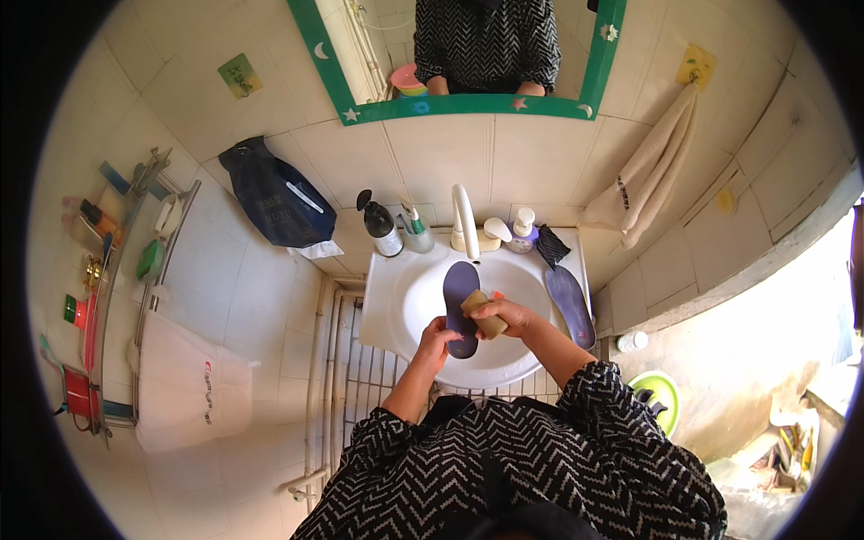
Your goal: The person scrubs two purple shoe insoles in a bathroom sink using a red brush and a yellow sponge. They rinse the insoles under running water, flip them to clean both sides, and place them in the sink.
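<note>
My left hand grips the heel end of a purple shoe insole, which I hold over the white washbasin. A tan bar of soap is in my right hand, against or just above the insole's right edge. The second purple insole lies on the basin's right rim. Behind it sits a crumpled black cloth or mesh. Partly hidden behind my right hand, a small orange-red thing shows in the bowl.
A white faucet rises at the back, between a dark pump bottle, a toothbrush cup and a purple pump bottle. Towels and a dark tissue pack hang on the walls. A crowded shelf stands left.
</note>
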`<state>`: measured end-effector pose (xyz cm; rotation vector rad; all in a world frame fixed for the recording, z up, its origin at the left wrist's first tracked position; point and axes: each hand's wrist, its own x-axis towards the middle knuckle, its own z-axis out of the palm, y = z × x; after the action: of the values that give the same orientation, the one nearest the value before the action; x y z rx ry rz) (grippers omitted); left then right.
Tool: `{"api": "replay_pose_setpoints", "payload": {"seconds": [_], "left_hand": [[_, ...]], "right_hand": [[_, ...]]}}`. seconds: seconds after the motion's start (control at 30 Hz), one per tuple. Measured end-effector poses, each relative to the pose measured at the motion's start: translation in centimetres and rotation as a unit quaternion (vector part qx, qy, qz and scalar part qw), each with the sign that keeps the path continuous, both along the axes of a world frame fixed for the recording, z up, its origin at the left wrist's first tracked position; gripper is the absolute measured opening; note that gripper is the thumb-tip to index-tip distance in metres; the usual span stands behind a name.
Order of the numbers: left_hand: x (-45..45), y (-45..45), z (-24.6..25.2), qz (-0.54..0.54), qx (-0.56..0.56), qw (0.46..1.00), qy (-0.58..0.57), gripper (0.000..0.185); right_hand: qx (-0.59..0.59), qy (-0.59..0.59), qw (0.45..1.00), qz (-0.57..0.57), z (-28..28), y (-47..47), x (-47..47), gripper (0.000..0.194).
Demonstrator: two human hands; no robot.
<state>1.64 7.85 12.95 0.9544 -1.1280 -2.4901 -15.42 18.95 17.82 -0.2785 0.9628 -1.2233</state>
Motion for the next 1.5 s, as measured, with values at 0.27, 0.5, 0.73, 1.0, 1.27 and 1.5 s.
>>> {"api": "replay_pose_setpoints", "payload": {"seconds": [0.27, 0.5, 0.73, 1.0, 1.27, 1.5], "left_hand": [[2.5, -2.0, 2.5, -0.060, 0.115, 0.981, 0.147, 0.059], [-1.1, -1.5, 2.7, 0.042, 0.232, 0.937, 0.258, 0.062], [-2.0, -1.2, 3.4, 0.083, 0.195, 0.951, 0.224, 0.073], [-3.3, 1.4, 3.6, 0.055, 0.233, 0.943, 0.232, 0.067], [-2.6, 1.3, 2.6, 0.092, 0.225, 0.941, 0.237, 0.065], [-1.9, 0.4, 1.7, 0.054, 0.202, 0.916, 0.343, 0.080]], "right_hand": [[-0.064, 0.067, 0.992, 0.084, 2.7, 0.5, 1.4, 0.045], [-0.009, 0.214, 0.957, 0.194, 3.5, 0.5, 3.9, 0.046], [-0.017, 0.653, 0.750, -0.104, 5.0, -1.2, 6.0, 0.075], [0.026, 0.829, 0.551, -0.097, 4.7, -5.1, 8.0, 0.066], [-0.018, 0.827, 0.561, -0.030, 3.7, -6.6, 8.7, 0.068], [-0.023, 0.826, 0.562, 0.045, 3.1, -6.6, 9.7, 0.067]]}}
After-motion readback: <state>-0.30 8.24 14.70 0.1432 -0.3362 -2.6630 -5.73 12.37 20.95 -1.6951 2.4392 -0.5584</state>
